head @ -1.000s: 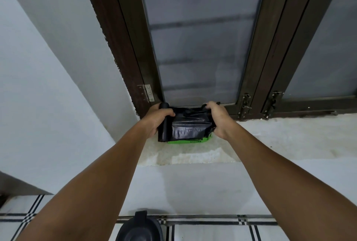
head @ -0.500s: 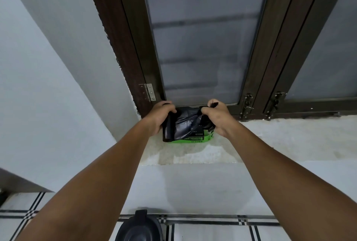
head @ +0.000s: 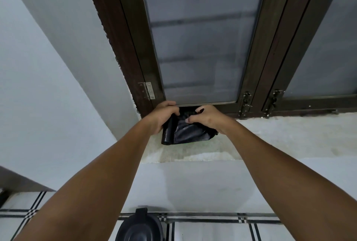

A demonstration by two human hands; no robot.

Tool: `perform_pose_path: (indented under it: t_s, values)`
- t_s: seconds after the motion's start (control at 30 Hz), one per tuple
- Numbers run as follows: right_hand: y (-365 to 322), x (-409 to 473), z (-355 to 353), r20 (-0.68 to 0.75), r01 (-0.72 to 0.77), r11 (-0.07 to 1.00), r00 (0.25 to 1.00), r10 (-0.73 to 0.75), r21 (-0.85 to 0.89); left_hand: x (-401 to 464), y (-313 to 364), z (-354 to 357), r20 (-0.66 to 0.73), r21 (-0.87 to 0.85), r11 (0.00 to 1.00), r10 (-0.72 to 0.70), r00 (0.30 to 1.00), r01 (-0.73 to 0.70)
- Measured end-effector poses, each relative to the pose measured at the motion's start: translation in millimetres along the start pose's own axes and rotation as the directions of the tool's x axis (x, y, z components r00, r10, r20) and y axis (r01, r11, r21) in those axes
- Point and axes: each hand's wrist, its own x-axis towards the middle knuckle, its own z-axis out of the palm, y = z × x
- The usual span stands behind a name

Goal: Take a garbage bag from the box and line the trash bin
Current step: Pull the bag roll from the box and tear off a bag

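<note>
Fingers (head: pixel 170 109) of left hand (head: pixel 161 117) curled over top end of black garbage bag roll (head: pixel 167 132), gripping it. Right hand (head: pixel 205 117) beside it, thumb and fingers pinching loose black garbage bag (head: pixel 190 132) sheet pulled from roll. Roll below left fingers, long axis running away from camera toward window frame (head: pixel 123 51), near end pointing to viewer. Sheet spreads rightward from roll, under right hand. Both on pale window sill (head: pixel 280 134), against frame. Box hidden beneath plastic. Black trash bin (head: pixel 140 229) on tiled floor (head: pixel 212 229) below, well apart.
</note>
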Motion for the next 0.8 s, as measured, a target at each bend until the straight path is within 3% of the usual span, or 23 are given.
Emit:
perform_pose_path:
  t_s: [0.17,0.47,0.8]
  values:
    - [-8.2,-4.7,-1.0,-0.105,0.022,0.964,0.994,0.006,0.264,-1.0,0.0,1.0,0.056,0.009,1.0,-0.019,0.998,0.019]
    - [2.4,-0.1,-7.0,-0.231,0.028,0.925,0.971,0.066,0.38,-3.9,-3.3,-12.1,0.061,0.041,0.998,-0.04,0.997,0.037]
    - [14.0,6.0,-13.2,-0.211,0.015,0.898,0.974,0.087,0.439,-3.5,-7.2,-16.2,-0.001,0.047,0.999,-0.015,1.0,0.015]
